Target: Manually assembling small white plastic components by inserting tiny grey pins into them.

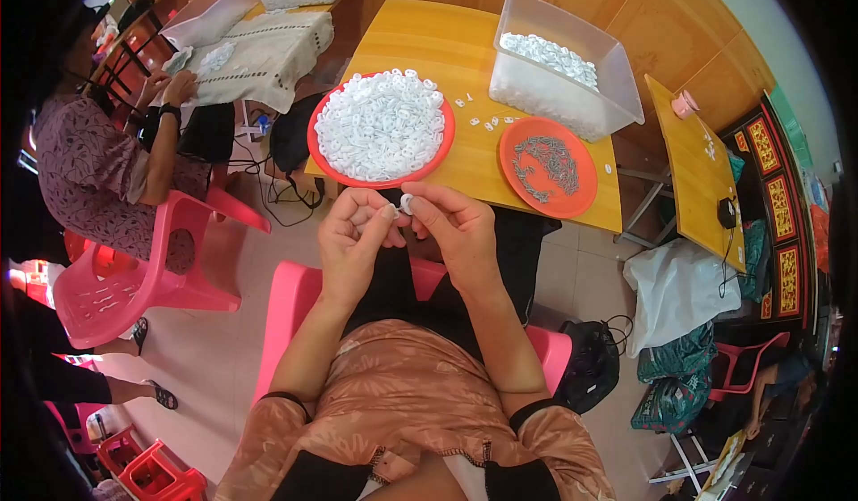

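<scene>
My left hand (pixel 356 233) and my right hand (pixel 456 233) meet just in front of the table's near edge, thumbs and fingers pinched. Between the right thumb and forefinger is a small white plastic piece (pixel 407 202). My left fingertips close right beside it; what they grip is too small to make out. Just beyond the hands, a red basin (pixel 315 151) holds a heap of similar white pieces (pixel 380 126) with holes in them. To its right lies an orange-red plate (pixel 518 188) with many small grey metal parts (pixel 559 163).
A clear plastic bin (pixel 572 112) of white pieces stands at the back of the yellow table (pixel 429 36). Several loose white pieces (pixel 490 124) lie near the plate. A person (pixel 116 161) works at a cloth-covered table on the left, by a pink chair (pixel 161 260). Bags (pixel 679 286) rest at right.
</scene>
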A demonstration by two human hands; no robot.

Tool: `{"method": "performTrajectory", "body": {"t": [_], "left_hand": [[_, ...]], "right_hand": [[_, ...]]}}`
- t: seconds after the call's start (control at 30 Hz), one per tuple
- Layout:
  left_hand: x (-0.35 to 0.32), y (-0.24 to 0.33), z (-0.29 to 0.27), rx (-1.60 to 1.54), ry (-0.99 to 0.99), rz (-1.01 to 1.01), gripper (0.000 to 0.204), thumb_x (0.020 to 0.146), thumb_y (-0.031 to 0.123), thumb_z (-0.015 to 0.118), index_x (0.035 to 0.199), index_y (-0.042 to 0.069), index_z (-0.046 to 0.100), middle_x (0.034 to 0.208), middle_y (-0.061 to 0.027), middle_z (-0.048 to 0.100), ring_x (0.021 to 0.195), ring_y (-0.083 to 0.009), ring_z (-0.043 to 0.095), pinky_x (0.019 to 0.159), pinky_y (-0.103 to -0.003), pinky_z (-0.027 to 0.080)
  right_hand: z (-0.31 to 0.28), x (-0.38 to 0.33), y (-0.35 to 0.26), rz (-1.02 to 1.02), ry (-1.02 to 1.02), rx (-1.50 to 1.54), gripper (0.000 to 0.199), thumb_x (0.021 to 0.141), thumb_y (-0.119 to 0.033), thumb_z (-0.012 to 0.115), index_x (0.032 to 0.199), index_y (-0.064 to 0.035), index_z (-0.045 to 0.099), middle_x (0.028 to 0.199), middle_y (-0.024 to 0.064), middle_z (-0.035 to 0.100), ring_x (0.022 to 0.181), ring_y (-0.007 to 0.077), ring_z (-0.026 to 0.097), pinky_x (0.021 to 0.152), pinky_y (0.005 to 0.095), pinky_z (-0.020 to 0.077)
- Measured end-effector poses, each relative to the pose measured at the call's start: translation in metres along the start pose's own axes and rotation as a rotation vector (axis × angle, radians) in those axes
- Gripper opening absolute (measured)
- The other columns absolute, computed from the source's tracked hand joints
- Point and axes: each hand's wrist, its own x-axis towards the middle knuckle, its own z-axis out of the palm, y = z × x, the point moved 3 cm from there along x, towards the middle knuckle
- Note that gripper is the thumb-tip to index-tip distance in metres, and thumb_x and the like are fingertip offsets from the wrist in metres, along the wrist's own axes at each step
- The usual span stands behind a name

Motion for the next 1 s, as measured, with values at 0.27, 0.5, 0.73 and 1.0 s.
{"method": "performTrajectory", "body": {"t": [0.27,0.5,0.73,1.0], "left_hand": [[-0.003,0.001,0.007,0.030,0.014,0.024,0.009,0.089,0.007,0.056,0.095,0.003,0.051,0.081,-0.0063,0.065,0.062,-0.0073,0.057,0.055,-0.017,0.042],[-0.003,0.000,-0.003,-0.029,-0.119,-0.046,0.008,0.088,0.005,0.057,0.094,0.003,0.052,0.078,-0.0046,0.063,0.061,-0.0073,0.057,0.056,-0.017,0.043],[0.008,-0.001,-0.004,0.115,-0.278,0.117,0.024,0.087,0.007,0.057,0.110,0.000,0.057,0.102,-0.0080,0.058,0.093,-0.0112,0.054,0.076,-0.023,0.043],[0.012,-0.005,0.003,0.090,-0.422,0.308,0.027,0.088,0.016,0.056,0.108,-0.002,0.062,0.115,-0.0120,0.057,0.114,-0.0229,0.049,0.095,-0.035,0.038]], "right_hand": [[0.002,-0.005,-0.007,-0.168,0.033,-0.241,0.020,0.085,-0.002,0.061,0.104,0.0017,0.064,0.087,0.0034,0.064,0.073,0.0061,0.057,0.065,0.0182,0.0464],[-0.002,-0.007,-0.017,0.035,-0.095,-0.079,0.025,0.085,0.000,0.060,0.109,0.0006,0.062,0.090,0.0047,0.064,0.078,0.0072,0.059,0.066,0.0203,0.0501],[-0.003,-0.009,-0.025,0.055,-0.100,-0.006,0.027,0.084,0.001,0.060,0.108,0.0013,0.048,0.087,0.0059,0.064,0.080,0.0063,0.059,0.069,0.0177,0.0456],[-0.006,-0.009,-0.025,0.078,-0.128,0.130,0.029,0.080,0.005,0.064,0.095,-0.0046,0.041,0.086,0.0061,0.062,0.079,0.0060,0.058,0.067,0.0174,0.0457]]}}
